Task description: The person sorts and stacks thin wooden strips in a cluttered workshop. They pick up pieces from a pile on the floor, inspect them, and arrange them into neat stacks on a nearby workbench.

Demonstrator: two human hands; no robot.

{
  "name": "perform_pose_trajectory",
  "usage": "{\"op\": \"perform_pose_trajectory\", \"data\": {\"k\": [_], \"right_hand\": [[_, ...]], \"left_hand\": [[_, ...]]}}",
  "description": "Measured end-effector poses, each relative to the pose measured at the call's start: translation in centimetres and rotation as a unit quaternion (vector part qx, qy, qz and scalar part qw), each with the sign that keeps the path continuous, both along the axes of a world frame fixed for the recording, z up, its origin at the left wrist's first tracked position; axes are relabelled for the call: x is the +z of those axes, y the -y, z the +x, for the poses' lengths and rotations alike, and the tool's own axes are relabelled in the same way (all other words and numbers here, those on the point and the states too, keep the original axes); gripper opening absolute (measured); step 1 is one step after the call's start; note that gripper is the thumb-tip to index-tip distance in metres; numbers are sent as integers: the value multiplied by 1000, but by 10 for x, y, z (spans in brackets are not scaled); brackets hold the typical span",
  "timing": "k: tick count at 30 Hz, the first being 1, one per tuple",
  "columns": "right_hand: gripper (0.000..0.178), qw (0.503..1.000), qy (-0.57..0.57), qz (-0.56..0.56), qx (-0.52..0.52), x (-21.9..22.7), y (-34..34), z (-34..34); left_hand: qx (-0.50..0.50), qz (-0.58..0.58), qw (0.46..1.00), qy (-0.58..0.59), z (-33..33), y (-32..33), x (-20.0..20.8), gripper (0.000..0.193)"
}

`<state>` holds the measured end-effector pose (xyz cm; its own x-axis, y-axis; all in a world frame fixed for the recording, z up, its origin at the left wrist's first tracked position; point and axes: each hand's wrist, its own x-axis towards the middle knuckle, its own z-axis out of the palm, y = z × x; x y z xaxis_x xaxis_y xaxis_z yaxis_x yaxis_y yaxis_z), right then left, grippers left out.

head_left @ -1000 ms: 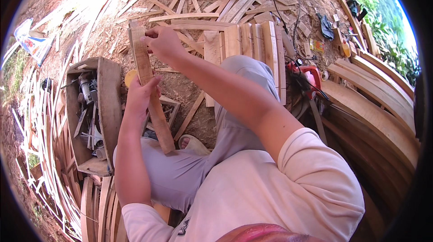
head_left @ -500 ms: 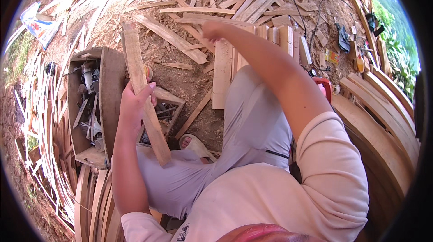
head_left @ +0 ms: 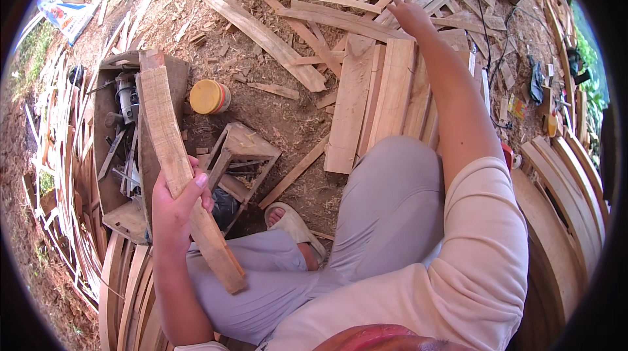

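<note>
The left hand [head_left: 175, 202] is closed firmly around the middle of a long, narrow wooden plank [head_left: 167, 128], its thumb across the upper face and the other fingers [head_left: 207, 200] curled round the right edge from beneath. Past the plank's far end, what seems to be a 2nd piece shows a short reddish end. The plank slants from the far left down to the right: its far end is seen over the right wall of a wooden crate [head_left: 125, 220], and its near end is over the left thigh of the grey trousers [head_left: 261, 253].

The right hand [head_left: 412, 18] is well apart from the plank, stretched out over the scattered wood strips [head_left: 327, 1]. Its fingers are loosely bent and partly spread, with nothing visible in them; whether they touch a strip, I cannot tell.

In the crate, a grey power tool [head_left: 125, 92] lies near the far left corner. Outside its right edge, on the ground [head_left: 261, 125], stands 1 yellow-lidded tub [head_left: 207, 97]. Nearer is a small open wooden frame [head_left: 247, 140], with a black bag [head_left: 225, 207] at its near left corner. Several thick boards [head_left: 350, 105] lie side by side between that frame and the right forearm.
</note>
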<state>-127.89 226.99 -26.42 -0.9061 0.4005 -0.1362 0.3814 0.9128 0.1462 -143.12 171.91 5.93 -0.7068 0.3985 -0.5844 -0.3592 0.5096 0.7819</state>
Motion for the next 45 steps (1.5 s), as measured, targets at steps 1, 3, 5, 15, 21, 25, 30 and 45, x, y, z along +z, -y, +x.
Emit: {"op": "perform_pose_trajectory", "data": {"k": [1,3,5,15,21,25,30,45], "right_hand": [[32,1000,-3,17,22,-4,-6,2],[34,997,32,53,54,-7,-9,2],[35,987,106,95,76,5,-8,-6],[28,985,50,158,53,15,-53,-16],[36,984,-168,-55,1,110,47,-94],[44,906,-358,-223,35,198,149,-135],[28,646,-246,-698,-189,302,258,-141],[26,610,-227,-728,-215,289,387,-91]], "left_hand": [[2,2,1000,2,-1,-2,-1,33],[3,3,1000,6,-2,-6,-2,34],[-1,5,1000,8,-2,-7,-1,34],[7,27,998,51,-9,5,1,34],[4,74,995,72,-21,9,-5,33],[37,227,960,158,-36,5,-14,30],[58,325,921,208,-51,-10,-38,30],[-10,342,924,171,-59,-39,-41,33]]}}
